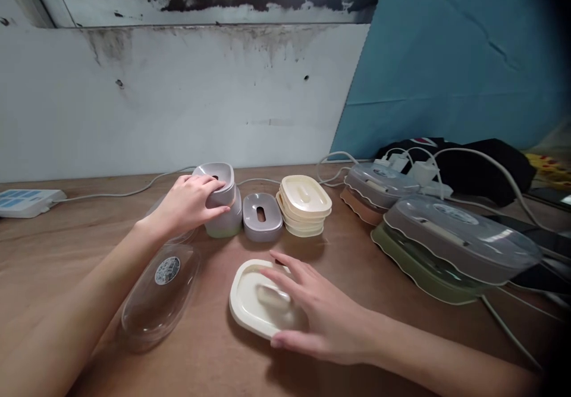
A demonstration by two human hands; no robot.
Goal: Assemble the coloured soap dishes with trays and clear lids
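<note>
My left hand (190,203) is wrapped round the top grey tray (222,183) of a small stack that stands on a pale green piece (227,223). My right hand (314,310) lies flat, fingers spread, on a cream tray (250,302) near the table's front. Between them sits a single grey tray (262,215) with an oval slot. A stack of cream trays (305,205) stands to its right. A clear plastic lid (158,293) with a round label lies under my left forearm.
Two covered dishes with clear lids (459,239) (379,186) stand at the right, with white chargers and cables (422,171) and black cloth (486,168) behind. A white power strip (27,202) lies far left. The wall and blue sheet close the back.
</note>
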